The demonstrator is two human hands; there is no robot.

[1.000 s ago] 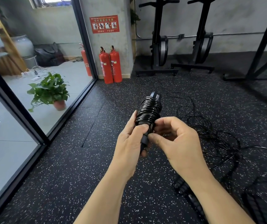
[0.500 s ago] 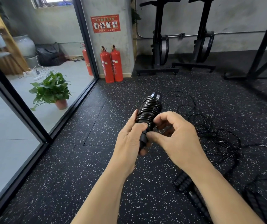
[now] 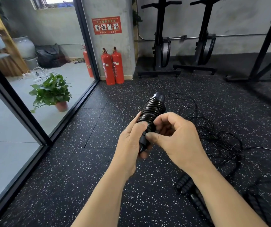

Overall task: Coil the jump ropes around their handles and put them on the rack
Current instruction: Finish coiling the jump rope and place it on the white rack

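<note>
Left hand (image 3: 129,141) curled round handles (image 3: 143,140) below coil (image 3: 153,110); right hand (image 3: 175,136) pinches coil's lower edge. Risk: if pinch slackens before end is tucked, springy coil unwinds

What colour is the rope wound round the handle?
Shiny black; the coiled rope shows best in the head view.

Head-worn view, facing forward and down, close over the hands (image 3: 156,138)
</note>
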